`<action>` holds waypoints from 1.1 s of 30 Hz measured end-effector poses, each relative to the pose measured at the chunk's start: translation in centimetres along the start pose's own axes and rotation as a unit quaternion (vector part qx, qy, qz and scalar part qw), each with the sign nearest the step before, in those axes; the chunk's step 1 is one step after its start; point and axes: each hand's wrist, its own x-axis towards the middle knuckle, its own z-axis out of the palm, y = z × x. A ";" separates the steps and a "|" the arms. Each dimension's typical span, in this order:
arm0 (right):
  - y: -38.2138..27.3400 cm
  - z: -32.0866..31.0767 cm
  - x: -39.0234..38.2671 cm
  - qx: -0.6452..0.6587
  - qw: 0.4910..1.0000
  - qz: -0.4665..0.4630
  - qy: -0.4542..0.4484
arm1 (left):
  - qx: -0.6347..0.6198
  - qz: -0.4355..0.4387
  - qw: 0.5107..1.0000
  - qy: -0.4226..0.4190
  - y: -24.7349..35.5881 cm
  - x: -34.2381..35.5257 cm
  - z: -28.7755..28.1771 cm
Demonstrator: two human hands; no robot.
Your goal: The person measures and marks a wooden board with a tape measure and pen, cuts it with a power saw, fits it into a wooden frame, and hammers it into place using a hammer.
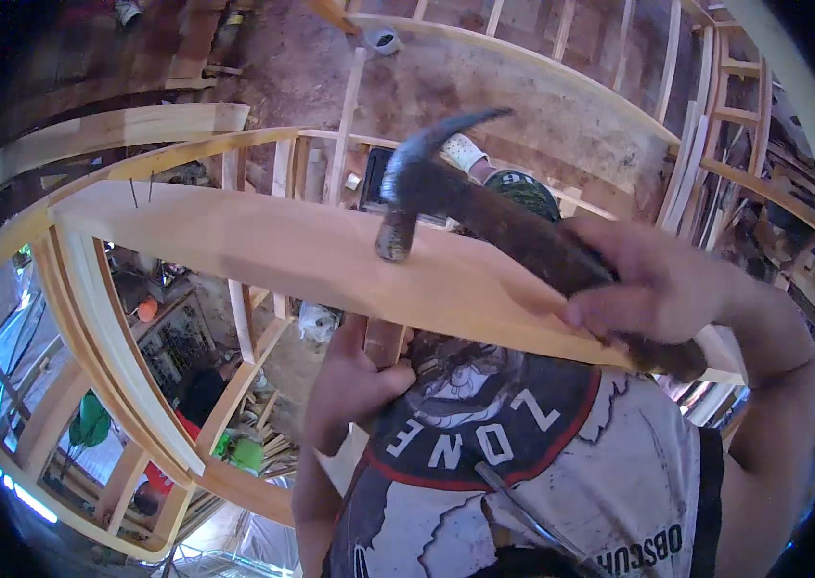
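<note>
My right hand is wrapped around the dark handle of a claw hammer. The hammer's head hangs over a long pale wooden board, its striking face close to the board; whether the two touch I cannot tell. Two thin nails stick up from the board's left end. Below the board's near edge, my left hand is closed around a short upright wooden piece, thumb across its side. A shiny metal rod lies against the front of my shirt.
Wooden framing stands on the left, with openings down to a lower area holding green and red items. A ladder-like frame is at the right. On the dirt floor are a small white container and a white clog.
</note>
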 end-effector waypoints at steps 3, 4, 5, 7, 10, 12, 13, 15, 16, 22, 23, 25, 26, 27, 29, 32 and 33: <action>-1.3 -1.3 -0.8 0.187 0.963 -0.035 0.191 | -0.013 0.004 1.000 0.000 0.4 0.2 0.3; -1.2 -1.2 -0.7 0.168 0.932 -0.080 0.310 | -0.013 0.002 1.000 0.002 0.4 0.2 0.1; -0.8 -2.5 -0.5 0.185 0.917 -0.123 0.331 | -0.015 -0.004 1.000 -0.005 0.4 0.2 -0.1; 0.1 -4.6 -0.3 0.200 0.901 -0.163 0.350 | -0.020 -0.011 1.000 -0.012 -0.3 0.2 0.0; 1.7 -4.0 -0.3 0.123 0.948 -0.125 0.267 | -0.143 -0.021 0.989 -0.028 -1.2 0.2 0.1; 2.8 -1.1 1.4 -0.028 0.995 -0.097 0.024 | -0.133 -0.041 0.988 -0.061 -0.9 0.3 -0.4; 2.5 -0.8 1.6 -0.025 0.995 -0.098 0.023 | -0.130 -0.043 0.989 -0.061 -0.8 0.4 -0.3; 0.9 -0.7 1.1 0.160 0.970 -0.046 0.176 | -0.136 -0.069 0.987 -0.052 -0.7 -0.1 -0.2; -0.9 -1.9 0.6 0.194 0.963 -0.042 0.182 | -0.135 -0.072 0.987 -0.043 -0.8 -0.1 -0.5; 0.9 -5.2 0.8 0.282 0.900 -0.163 0.288 | -0.144 -0.081 0.984 -0.070 -2.3 0.0 -0.5; 2.6 -3.3 1.7 0.071 0.951 -0.170 0.250 | -0.123 -0.072 0.989 -0.045 -1.6 -0.2 -0.5; 2.7 -1.6 1.7 -0.145 0.954 -0.167 0.203 | -0.102 -0.061 0.993 -0.024 -1.7 -0.4 -0.5; 2.0 -1.4 1.4 -0.034 0.989 -0.095 0.111 | -0.084 -0.033 0.996 -0.020 -3.0 -0.3 -0.5; 1.5 -0.7 1.3 0.084 0.996 -0.023 0.011 | -0.062 -0.012 0.998 -0.013 -4.0 -1.0 -0.9; -0.3 -1.5 0.3 0.161 0.982 -0.040 0.090 | -0.015 -0.025 0.999 -0.016 -3.2 -1.6 -1.4; 0.2 -2.9 0.3 0.278 0.938 -0.087 0.188 | -0.013 -0.090 0.995 -0.038 -1.5 -1.4 -1.0; 0.6 -3.4 0.1 0.324 0.915 -0.121 0.209 | -0.054 -0.140 0.987 -0.059 -1.1 -1.0 -0.8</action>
